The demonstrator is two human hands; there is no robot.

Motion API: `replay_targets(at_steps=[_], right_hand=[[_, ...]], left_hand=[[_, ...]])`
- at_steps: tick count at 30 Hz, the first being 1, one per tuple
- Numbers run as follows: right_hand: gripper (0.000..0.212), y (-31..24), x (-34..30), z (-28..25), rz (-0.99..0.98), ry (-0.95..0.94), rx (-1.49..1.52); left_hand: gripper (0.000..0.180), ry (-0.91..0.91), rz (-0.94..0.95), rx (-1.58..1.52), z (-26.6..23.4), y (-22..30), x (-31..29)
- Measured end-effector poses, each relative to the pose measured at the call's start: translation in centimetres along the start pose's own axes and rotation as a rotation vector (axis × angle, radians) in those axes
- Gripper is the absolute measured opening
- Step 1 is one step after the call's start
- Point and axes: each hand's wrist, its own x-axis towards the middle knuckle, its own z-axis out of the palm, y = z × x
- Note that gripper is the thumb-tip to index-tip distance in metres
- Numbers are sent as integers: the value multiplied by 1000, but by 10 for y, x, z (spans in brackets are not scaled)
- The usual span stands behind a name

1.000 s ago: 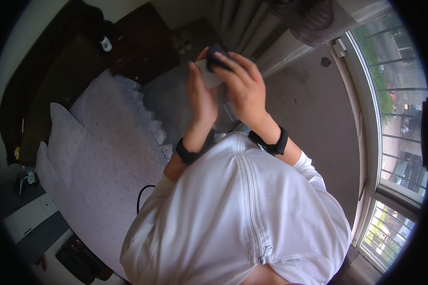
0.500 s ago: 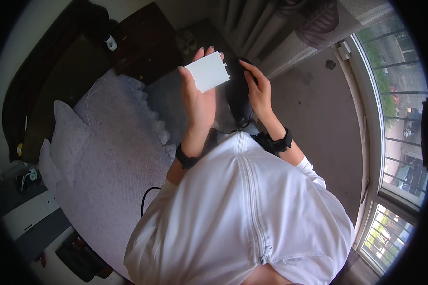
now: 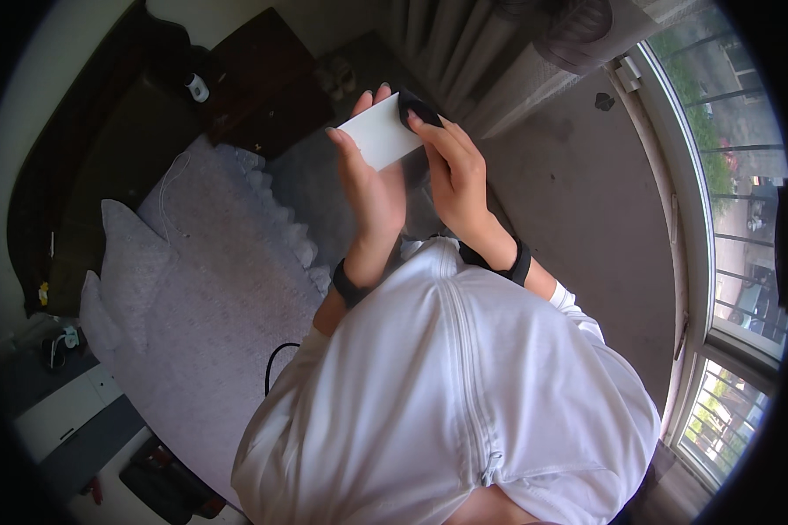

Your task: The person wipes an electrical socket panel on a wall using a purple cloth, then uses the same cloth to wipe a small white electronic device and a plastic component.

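A thin white rectangular panel [image 3: 378, 133] lies across the palm and fingers of my left hand [image 3: 375, 194]. The thumb rests at its left edge, and the fingertips show past the far edge. My right hand [image 3: 460, 182] is closed on a dark, cloth-like black piece [image 3: 420, 110], whose exact kind I cannot make out. This piece meets the panel's far right corner and covers the small tabs on that side. Both hands are raised in front of my chest, with a black band on each wrist.
To the left is a bed [image 3: 201, 289] with a pale quilted cover and pillows [image 3: 136, 262]. A dark cabinet [image 3: 267, 83] stands beyond it, bearing a small white device [image 3: 196, 87]. Grey curtains [image 3: 464, 61] hang ahead, and a barred window [image 3: 744, 201] is at right.
My right hand has moved up and left, bringing the black piece from beside the panel onto its right corner. The left hand keeps the panel in nearly the same place.
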Motion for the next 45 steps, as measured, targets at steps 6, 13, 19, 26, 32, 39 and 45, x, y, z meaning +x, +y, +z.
replay_targets(at_steps=[6, 13, 19, 26, 32, 39, 45], right_hand=[[21, 7, -3, -5, 94, -68, 187], [25, 16, 4, -23, 533, 56, 712], [34, -10, 16, -23, -32, -69, 56], [32, -8, 8, -17, -1, -42, -43], [25, 25, 9, -17, 425, -114, 279], [29, -7, 14, -30, 205, -48, 229], [28, -3, 6, -20, 23, -99, -24]], left_hand=[[59, 39, 5, -33, -7, -1, 1], [53, -127, -2, -178, -12, 5, 3], [56, -121, -64, -79, -4, 4, -3], [59, -105, -36, 20, -3, -4, -5], [54, -236, 70, -47, -10, -1, 1], [52, -289, 50, -43, -13, -2, -1], [48, -196, 2, -65, -9, -2, -2]])
